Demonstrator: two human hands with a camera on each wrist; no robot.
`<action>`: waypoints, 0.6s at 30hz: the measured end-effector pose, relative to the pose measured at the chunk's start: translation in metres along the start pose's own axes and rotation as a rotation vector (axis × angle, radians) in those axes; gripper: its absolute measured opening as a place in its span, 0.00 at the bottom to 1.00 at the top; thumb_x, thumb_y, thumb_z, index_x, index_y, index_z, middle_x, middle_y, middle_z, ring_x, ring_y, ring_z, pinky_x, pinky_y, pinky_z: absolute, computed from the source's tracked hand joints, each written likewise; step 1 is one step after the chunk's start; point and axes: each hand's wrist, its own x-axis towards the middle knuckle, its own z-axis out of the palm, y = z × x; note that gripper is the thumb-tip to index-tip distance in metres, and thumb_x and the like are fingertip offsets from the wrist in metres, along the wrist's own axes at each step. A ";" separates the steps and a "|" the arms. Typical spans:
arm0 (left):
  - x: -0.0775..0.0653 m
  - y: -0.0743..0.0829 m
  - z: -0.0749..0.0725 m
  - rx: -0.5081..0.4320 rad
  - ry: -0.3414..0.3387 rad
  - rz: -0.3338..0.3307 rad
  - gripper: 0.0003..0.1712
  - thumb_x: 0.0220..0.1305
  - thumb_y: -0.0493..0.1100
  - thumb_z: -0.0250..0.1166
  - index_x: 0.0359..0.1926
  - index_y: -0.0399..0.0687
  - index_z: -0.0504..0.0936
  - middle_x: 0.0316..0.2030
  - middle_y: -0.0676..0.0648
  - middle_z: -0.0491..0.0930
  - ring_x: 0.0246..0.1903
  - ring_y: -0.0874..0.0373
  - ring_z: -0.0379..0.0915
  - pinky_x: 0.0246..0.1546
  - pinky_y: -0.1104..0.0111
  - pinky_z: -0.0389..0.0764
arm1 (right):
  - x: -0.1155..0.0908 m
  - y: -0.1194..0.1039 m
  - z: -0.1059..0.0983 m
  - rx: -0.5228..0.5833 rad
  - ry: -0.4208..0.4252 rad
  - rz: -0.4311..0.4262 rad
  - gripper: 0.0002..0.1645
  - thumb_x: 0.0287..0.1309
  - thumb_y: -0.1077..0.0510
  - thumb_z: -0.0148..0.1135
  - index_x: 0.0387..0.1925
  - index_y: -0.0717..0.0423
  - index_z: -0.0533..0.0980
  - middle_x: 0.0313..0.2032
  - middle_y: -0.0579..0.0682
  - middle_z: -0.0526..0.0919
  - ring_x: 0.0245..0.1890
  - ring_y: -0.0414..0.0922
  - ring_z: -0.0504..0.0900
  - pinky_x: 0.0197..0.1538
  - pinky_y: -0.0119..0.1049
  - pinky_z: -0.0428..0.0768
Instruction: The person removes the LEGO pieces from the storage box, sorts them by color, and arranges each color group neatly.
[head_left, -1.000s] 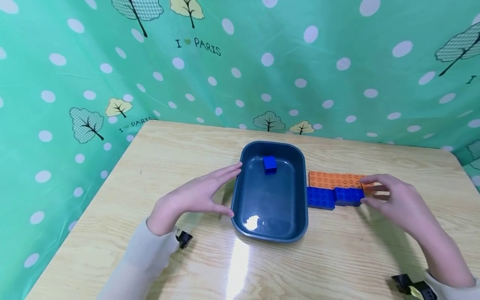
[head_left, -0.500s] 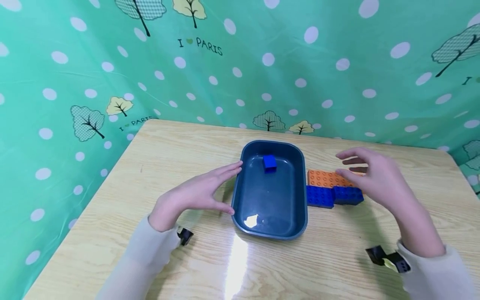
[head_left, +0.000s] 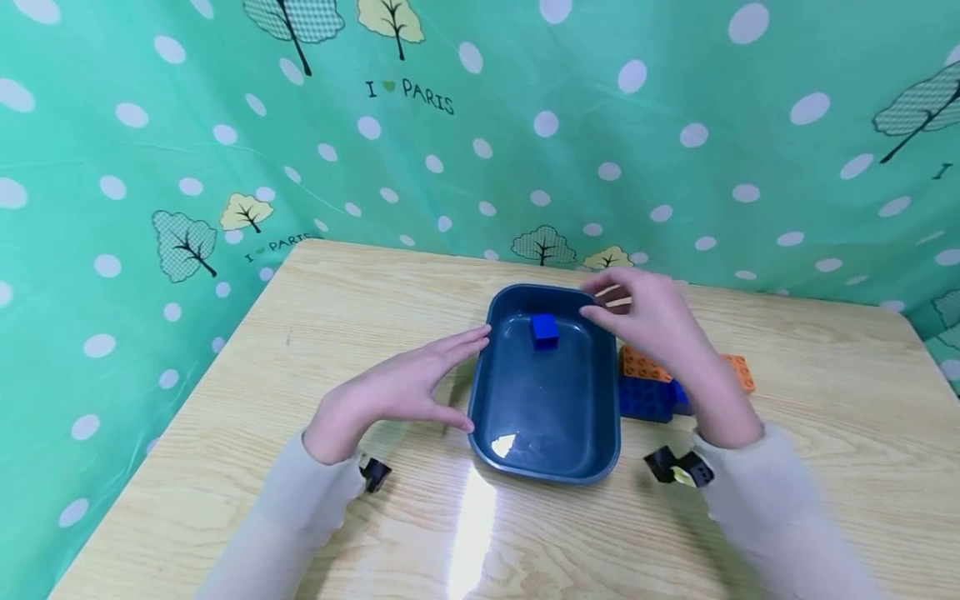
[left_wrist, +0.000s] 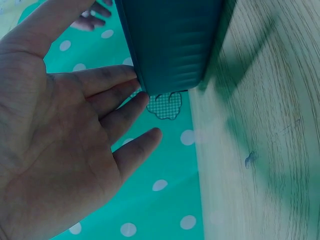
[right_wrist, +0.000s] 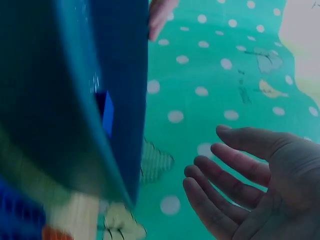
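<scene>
A dark blue rectangular tray stands on the table with a small blue block inside, towards its far end. At the tray's left side my left hand spreads thumb and fingers, fingertips right at the rim. My right hand is raised over the far right corner of the tray, fingers loosely bent and nothing between them. Under the right forearm lie orange studded bricks and blue studded bricks, partly hidden by the arm. In the right wrist view the blue block shows past the tray's rim.
The light wooden table ends at a green polka-dot cloth hanging behind and at the left. The bricks lie close against the tray's right side.
My right hand has left the right end of the bricks and moved left, up to the tray's far right corner. My left hand stays at the tray's left rim.
</scene>
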 end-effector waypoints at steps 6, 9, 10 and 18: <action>-0.001 0.001 -0.001 -0.001 0.002 0.002 0.63 0.52 0.58 0.76 0.79 0.45 0.49 0.80 0.50 0.45 0.79 0.49 0.45 0.76 0.52 0.58 | 0.032 -0.013 0.030 -0.094 -0.071 0.064 0.15 0.69 0.55 0.60 0.50 0.60 0.80 0.48 0.58 0.85 0.49 0.54 0.84 0.51 0.49 0.83; -0.001 0.001 -0.001 -0.005 0.002 -0.002 0.62 0.52 0.58 0.76 0.79 0.46 0.50 0.80 0.51 0.44 0.79 0.49 0.45 0.76 0.52 0.58 | 0.045 -0.018 0.042 -0.206 -0.115 0.103 0.15 0.69 0.54 0.59 0.45 0.62 0.82 0.41 0.58 0.85 0.42 0.52 0.81 0.47 0.46 0.81; -0.001 0.001 -0.001 -0.006 0.001 -0.003 0.62 0.52 0.58 0.76 0.79 0.46 0.50 0.80 0.51 0.44 0.79 0.49 0.45 0.76 0.52 0.58 | 0.049 -0.019 0.046 -0.248 -0.137 0.119 0.15 0.70 0.54 0.58 0.40 0.63 0.82 0.36 0.57 0.84 0.38 0.51 0.81 0.44 0.45 0.80; -0.001 0.001 -0.001 0.009 -0.003 -0.006 0.62 0.52 0.61 0.75 0.79 0.46 0.50 0.80 0.51 0.44 0.79 0.50 0.45 0.76 0.52 0.59 | 0.064 -0.018 0.069 -0.398 -0.368 0.271 0.29 0.70 0.47 0.57 0.13 0.50 0.65 0.14 0.44 0.66 0.17 0.41 0.72 0.26 0.32 0.70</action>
